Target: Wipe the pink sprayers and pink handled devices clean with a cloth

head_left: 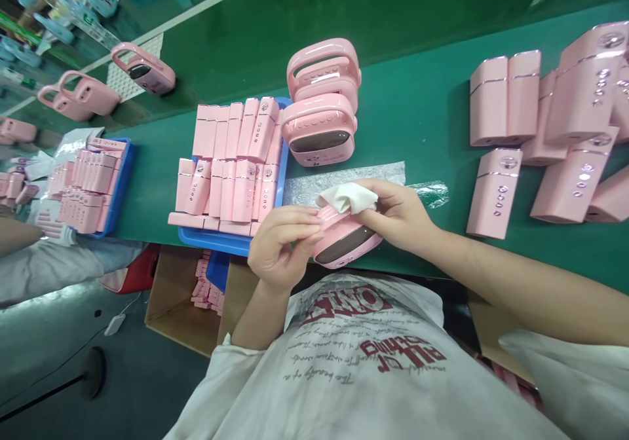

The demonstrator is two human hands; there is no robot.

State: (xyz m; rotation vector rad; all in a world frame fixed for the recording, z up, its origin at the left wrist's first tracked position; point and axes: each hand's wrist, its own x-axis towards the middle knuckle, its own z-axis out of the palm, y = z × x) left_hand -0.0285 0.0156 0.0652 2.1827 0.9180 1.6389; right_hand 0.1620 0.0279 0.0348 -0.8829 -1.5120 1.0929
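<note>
A glossy pink speaker-like device with a carrying handle and a dark oval front panel is between my hands, at the table edge in front of my shirt. My left hand pinches the left end of its handle. In the fingers of my right hand is a white cloth, pressed over the top of the device and covering part of the handle. Two similar pink devices with handles, one in front of the other, stand just beyond. Under the cloth, the handle's surface is hidden.
A blue tray packed with pink boxy pieces lies to the left. More pink pieces stand at the right. A grey sheet and clear wrapper lie nearby. Beneath the table is a cardboard box; another person's arm shows far left.
</note>
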